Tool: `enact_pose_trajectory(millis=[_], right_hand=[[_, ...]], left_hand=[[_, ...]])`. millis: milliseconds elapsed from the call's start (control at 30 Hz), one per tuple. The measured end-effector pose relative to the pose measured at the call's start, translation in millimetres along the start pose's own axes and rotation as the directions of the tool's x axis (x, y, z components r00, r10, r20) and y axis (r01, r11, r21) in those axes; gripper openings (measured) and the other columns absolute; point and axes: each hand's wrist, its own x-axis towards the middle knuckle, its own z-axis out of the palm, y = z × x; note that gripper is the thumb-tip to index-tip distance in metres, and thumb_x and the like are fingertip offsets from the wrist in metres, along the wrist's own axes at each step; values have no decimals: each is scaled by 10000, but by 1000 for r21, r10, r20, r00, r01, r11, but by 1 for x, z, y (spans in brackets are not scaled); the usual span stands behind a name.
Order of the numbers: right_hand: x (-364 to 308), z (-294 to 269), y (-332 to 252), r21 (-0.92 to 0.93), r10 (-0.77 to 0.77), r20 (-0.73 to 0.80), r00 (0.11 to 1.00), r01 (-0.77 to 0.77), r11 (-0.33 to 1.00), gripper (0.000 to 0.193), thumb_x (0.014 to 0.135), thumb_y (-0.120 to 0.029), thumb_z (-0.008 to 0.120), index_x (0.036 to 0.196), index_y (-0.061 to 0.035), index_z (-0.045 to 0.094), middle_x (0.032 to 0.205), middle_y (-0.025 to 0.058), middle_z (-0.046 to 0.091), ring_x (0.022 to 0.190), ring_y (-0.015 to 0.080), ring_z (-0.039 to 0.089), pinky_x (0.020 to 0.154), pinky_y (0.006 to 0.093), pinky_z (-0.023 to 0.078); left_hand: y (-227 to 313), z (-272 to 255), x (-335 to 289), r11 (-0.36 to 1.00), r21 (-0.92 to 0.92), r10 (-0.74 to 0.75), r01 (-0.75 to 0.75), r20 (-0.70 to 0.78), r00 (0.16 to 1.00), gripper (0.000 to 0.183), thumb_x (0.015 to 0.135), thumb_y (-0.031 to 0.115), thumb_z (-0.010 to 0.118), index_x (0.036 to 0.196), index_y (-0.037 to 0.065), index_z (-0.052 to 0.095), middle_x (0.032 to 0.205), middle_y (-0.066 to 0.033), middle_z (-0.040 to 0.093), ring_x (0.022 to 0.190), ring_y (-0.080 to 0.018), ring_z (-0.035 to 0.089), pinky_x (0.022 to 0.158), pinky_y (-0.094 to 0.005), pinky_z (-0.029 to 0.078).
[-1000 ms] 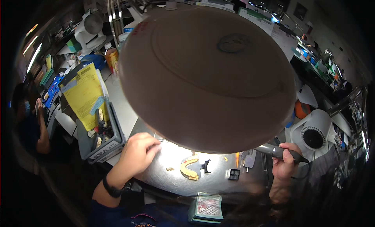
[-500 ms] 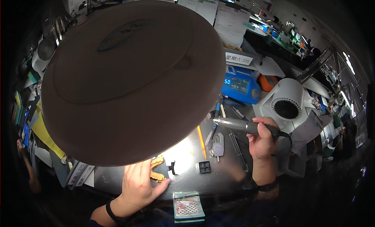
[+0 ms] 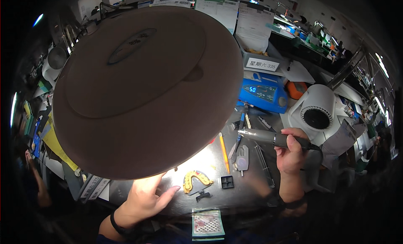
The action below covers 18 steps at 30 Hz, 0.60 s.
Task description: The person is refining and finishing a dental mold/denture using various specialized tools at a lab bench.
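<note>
The right hand (image 3: 289, 153) gripped a grey rotary handpiece (image 3: 268, 137), raised off the bench; the left hand (image 3: 145, 198) lay open beside the yellow dental cast (image 3: 196, 179). Grinding looked not yet begun.

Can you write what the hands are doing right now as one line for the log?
left hand: open, beside yellow dental cast | right hand: grips grey handpiece | bench: orange pencil, lamp shade above
</note>
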Motion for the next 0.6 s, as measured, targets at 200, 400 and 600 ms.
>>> enact_pose_trajectory(millis=[200,400,600], right_hand=[[-9,6,-23,-365,-132,406,904,293,884,211,811,-130,703,958,20,724,779,107,709,578,192,657,523,292,512],[-2,80,-59,-145,18,936,352,338,930,325,797,-95,807,1106,-25,738,882,139,708,772,279,692,705,352,550],[57,83,10,-553,219,809,546,579,599,249,896,-87,686,1139,-78,742,1037,136,700,918,324,684,823,400,553]], left_hand=[[12,-12,10,985,117,131,-130,5,991,324,758,82,849,1041,-1,714,1064,-160,722,971,-321,707,859,-383,574],[23,26,39,873,99,464,-478,130,876,448,755,195,856,1118,4,676,868,-99,688,742,-244,689,662,-376,552],[34,35,52,759,268,640,-594,-139,756,231,790,207,828,698,91,650,579,13,460,476,-122,470,459,-278,405]])
